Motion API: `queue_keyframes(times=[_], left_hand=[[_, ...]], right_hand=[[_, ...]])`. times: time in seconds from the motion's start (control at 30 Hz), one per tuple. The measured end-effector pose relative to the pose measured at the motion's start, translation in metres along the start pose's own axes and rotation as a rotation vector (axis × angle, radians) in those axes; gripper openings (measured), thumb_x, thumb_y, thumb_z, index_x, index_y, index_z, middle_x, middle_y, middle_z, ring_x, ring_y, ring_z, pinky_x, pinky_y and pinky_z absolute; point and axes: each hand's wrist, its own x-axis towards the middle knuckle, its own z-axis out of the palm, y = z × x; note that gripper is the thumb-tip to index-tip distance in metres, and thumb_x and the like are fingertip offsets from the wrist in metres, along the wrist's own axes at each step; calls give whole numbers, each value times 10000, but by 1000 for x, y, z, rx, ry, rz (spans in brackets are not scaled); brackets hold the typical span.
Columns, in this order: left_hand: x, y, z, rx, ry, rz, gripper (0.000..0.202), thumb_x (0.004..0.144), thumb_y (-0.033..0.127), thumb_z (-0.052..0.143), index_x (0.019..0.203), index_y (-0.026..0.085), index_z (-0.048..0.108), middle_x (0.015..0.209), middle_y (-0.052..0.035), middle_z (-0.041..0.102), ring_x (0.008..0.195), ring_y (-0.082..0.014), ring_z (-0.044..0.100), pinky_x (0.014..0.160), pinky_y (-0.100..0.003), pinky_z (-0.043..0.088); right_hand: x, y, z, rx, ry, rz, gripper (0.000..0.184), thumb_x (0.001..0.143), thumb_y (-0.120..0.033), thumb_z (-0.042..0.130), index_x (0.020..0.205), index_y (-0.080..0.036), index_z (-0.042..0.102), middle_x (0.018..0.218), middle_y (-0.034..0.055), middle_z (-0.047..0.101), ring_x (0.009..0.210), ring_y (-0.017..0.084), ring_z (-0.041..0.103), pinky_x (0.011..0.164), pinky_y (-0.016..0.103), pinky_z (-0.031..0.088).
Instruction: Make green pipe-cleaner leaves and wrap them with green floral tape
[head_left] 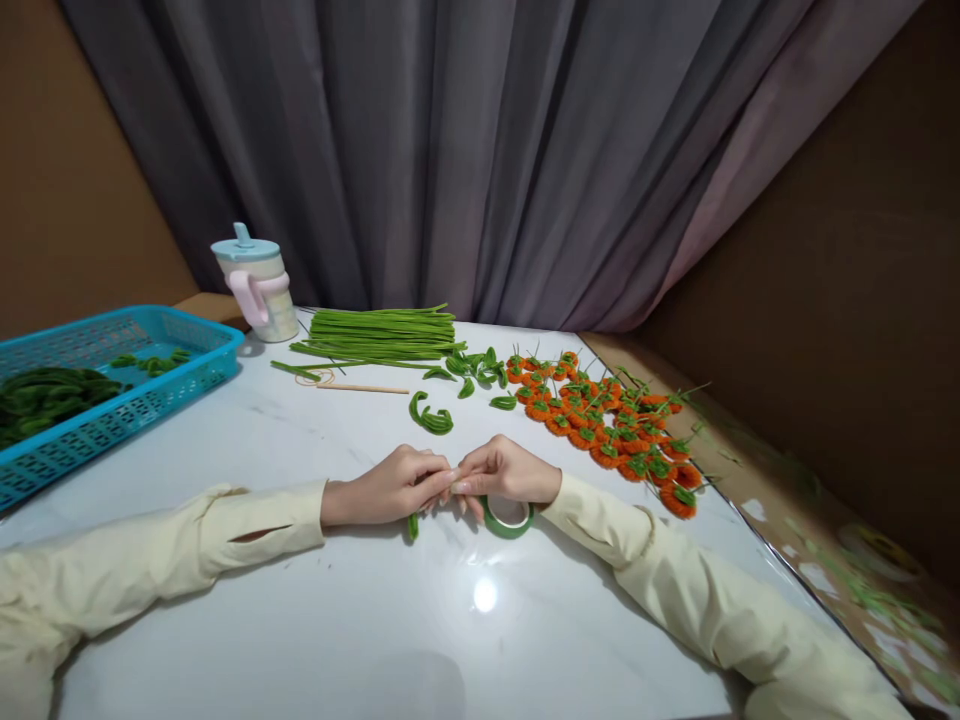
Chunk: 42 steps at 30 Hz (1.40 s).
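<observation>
My left hand [384, 487] is closed, with a short green pipe cleaner piece [413, 528] poking out below its fingers. Its fingertips meet those of my right hand [511, 468], which is pinched; whatever lies between the fingers is too small to make out. A roll of green tape [510, 522] is on the table just under my right hand, and the fingers cover part of its rim. Beyond the hands lie some bent green pipe cleaner pieces [432, 418] and a cluster of folded green leaf shapes [487, 368].
Rows of orange flower heads [581, 422] with green centres fill the right side. A bundle of long green pipe cleaners [379, 335] and a thin wooden stick [371, 388] lie at the back. A blue basket [187, 375] and a lidded cup [262, 290] stand left.
</observation>
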Motion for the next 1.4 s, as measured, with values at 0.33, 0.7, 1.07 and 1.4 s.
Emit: queue_keyframes(times=[0.33, 0.7, 1.07, 1.4], left_hand=[[-3, -6, 3, 380, 19, 152, 305, 921, 246, 293, 687, 159, 468, 634, -35, 524, 638, -147, 470, 617, -256, 403], [-4, -4, 2, 398, -51, 213, 310, 932, 237, 257, 667, 173, 404, 602, -8, 432, 588, -135, 394, 608, -262, 391], [-4, -4, 1, 342, -76, 199, 297, 923, 242, 274, 681, 168, 430, 631, -26, 484, 614, -136, 459, 577, -236, 397], [-4, -4, -1, 321, -88, 198, 273, 913, 216, 295, 683, 165, 433, 623, -24, 481, 595, -130, 451, 576, -230, 388]], right_hand=[[-6, 3, 6, -319, 93, -34, 341, 836, -399, 532, 788, -77, 634, 536, 24, 578, 464, 100, 506, 487, 198, 414], [-6, 4, 10, -477, 111, -104, 254, 838, -275, 504, 693, -105, 622, 500, 0, 568, 469, 94, 507, 519, 181, 427], [-7, -1, 5, -405, -30, -65, 315, 867, -328, 474, 700, -100, 612, 470, -7, 537, 449, 88, 482, 516, 184, 431], [-6, 4, 10, -561, 50, -189, 228, 830, -185, 456, 653, -124, 586, 511, 2, 564, 464, 89, 509, 518, 167, 422]])
